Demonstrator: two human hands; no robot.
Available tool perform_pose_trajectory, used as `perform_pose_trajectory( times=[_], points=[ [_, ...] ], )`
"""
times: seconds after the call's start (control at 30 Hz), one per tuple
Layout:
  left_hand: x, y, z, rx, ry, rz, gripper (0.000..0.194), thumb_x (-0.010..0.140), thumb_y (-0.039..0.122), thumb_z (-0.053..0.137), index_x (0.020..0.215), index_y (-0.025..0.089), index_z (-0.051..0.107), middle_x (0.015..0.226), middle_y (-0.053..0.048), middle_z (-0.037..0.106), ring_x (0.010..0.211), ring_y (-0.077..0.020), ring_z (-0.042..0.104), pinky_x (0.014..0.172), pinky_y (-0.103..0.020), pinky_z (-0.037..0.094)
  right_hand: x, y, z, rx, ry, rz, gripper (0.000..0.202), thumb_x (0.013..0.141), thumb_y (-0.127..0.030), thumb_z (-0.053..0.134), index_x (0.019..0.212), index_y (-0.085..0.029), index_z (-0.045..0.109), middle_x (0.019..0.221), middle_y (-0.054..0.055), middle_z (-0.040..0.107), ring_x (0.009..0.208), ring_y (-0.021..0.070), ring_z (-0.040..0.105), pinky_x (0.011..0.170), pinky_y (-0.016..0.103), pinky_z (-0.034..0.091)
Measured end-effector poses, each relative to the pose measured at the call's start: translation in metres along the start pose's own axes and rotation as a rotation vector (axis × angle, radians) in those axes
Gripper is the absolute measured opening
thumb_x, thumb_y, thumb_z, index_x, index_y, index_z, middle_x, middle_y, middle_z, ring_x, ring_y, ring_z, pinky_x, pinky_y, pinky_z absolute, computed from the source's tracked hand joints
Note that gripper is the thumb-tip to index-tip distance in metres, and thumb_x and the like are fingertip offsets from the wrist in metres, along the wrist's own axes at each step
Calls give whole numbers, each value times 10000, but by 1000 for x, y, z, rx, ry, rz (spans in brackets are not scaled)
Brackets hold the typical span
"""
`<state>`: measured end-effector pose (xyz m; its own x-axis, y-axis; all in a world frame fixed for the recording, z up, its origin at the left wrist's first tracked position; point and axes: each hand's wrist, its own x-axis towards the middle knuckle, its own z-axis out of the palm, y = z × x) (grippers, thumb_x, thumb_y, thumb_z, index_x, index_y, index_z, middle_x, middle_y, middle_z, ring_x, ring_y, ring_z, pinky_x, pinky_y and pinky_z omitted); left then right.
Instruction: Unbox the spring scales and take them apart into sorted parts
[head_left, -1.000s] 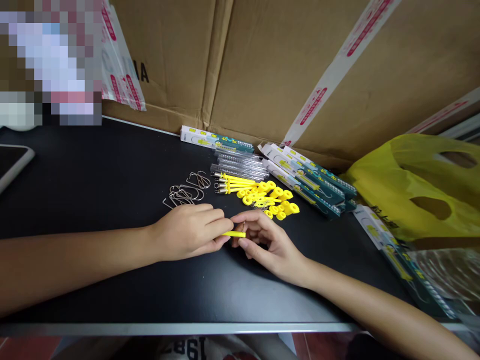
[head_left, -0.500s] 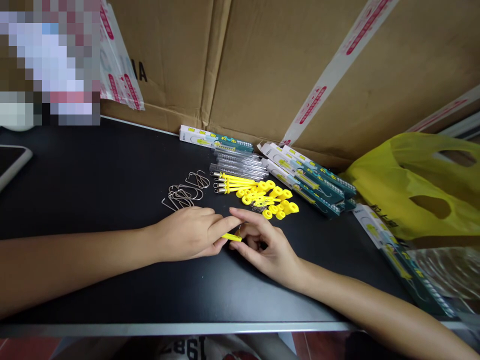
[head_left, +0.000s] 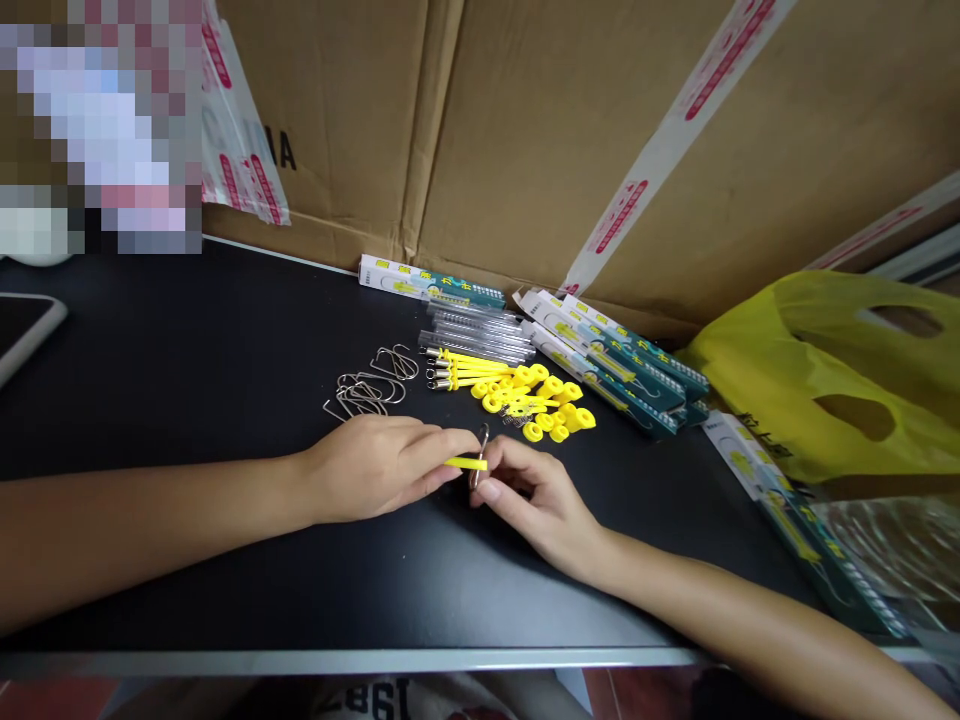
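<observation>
My left hand [head_left: 382, 468] is closed around a yellow plastic rod [head_left: 469, 464], whose end sticks out past the fingertips. Pinched between thumb and fingers of my right hand [head_left: 536, 500] is a metal hook [head_left: 482, 440], standing upright at the rod's end. Whether the hook passes through the rod is too small to tell. Just beyond the hands lie several loose metal hooks [head_left: 364, 390], several yellow rods with springs [head_left: 472, 368], small yellow caps [head_left: 551, 388] and clear plastic tubes [head_left: 480, 333].
Printed boxes [head_left: 611, 350] lie behind the parts, with another box [head_left: 802, 520] at the right beside a yellow plastic bag [head_left: 832, 370]. A large cardboard carton [head_left: 525, 130] stands along the back. At the left edge of the black table [head_left: 187, 360] is a phone [head_left: 26, 330].
The metal hook has turned upright and now shows clearly at the rod's end. My right fingers have drawn back slightly from the left fingertips and closed on the hook.
</observation>
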<state>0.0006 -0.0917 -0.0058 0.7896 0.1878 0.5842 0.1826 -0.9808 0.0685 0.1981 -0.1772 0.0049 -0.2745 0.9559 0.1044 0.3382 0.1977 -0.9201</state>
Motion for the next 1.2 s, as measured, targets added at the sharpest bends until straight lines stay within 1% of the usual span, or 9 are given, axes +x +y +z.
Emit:
perform_pose_trajectory(
  times=[0.1, 0.27, 0.37, 0.47, 0.6, 0.7, 0.77, 1.07, 1.2],
  points=[
    [0, 0, 0, -20, -12, 33, 198, 986, 249, 324, 1084, 180, 481, 781, 27, 648, 672, -106, 628, 607, -207, 448, 0, -4, 3, 61, -91, 49, 241, 893, -376, 526, 780, -166, 564, 671, 15, 595, 628, 114, 527, 600, 248, 423],
    [2, 1, -2, 23, -69, 76, 210, 964, 188, 310, 1030, 172, 509, 763, 17, 626, 656, -110, 609, 596, -213, 443, 1, -6, 8, 178, -66, 115, 277, 882, -381, 549, 707, -166, 543, 615, 10, 619, 626, 108, 548, 652, 249, 454],
    [2, 2, -2, 58, -90, 75, 220, 949, 169, 304, 969, 163, 522, 760, 4, 622, 663, -122, 610, 619, -230, 455, 3, -5, 7, 134, -60, 119, 307, 887, -407, 540, 700, -163, 545, 583, 1, 606, 570, 97, 521, 611, 240, 444],
    [2, 3, -2, 92, -88, 36, 198, 945, 196, 315, 944, 159, 510, 767, -3, 635, 648, -131, 625, 586, -242, 453, 3, -4, 4, 59, -85, 104, 336, 882, -422, 546, 668, -162, 537, 575, -4, 596, 554, 91, 508, 579, 225, 421],
    [2, 8, -2, 182, -29, 1, 222, 962, 275, 346, 1094, 136, 458, 726, 7, 653, 591, -132, 640, 513, -233, 429, 3, -3, 2, -8, -161, 85, 364, 876, -418, 553, 621, -159, 538, 595, 5, 599, 557, 93, 505, 555, 219, 402],
    [1, 9, -4, 204, -60, 32, 328, 965, 293, 380, 1252, 135, 378, 736, 20, 664, 586, -124, 641, 520, -228, 442, 3, -3, 2, -3, -168, 87, 371, 874, -415, 555, 607, -158, 541, 585, 9, 596, 543, 95, 507, 536, 221, 399],
    [0, 9, -3, 195, -100, 51, 376, 957, 279, 403, 1298, 129, 349, 765, 16, 672, 610, -126, 649, 534, -231, 455, 3, -3, 3, 3, -165, 93, 373, 873, -421, 554, 608, -159, 544, 573, 9, 593, 535, 97, 505, 527, 222, 401],
    [-1, 8, 0, 180, -164, 74, 388, 941, 210, 406, 1299, 79, 336, 818, -14, 688, 649, -138, 660, 524, -243, 450, 4, 0, 4, -52, -162, 67, 359, 875, -408, 556, 618, -158, 545, 594, 9, 602, 544, 96, 510, 537, 219, 408],
    [-2, 8, 0, 161, -166, 54, 384, 936, 195, 398, 1296, 81, 330, 835, -16, 693, 673, -133, 669, 524, -236, 450, 6, -1, 6, -58, -138, 27, 371, 924, -368, 481, 637, -151, 571, 642, 25, 635, 583, 98, 558, 588, 224, 443]
  ],
)
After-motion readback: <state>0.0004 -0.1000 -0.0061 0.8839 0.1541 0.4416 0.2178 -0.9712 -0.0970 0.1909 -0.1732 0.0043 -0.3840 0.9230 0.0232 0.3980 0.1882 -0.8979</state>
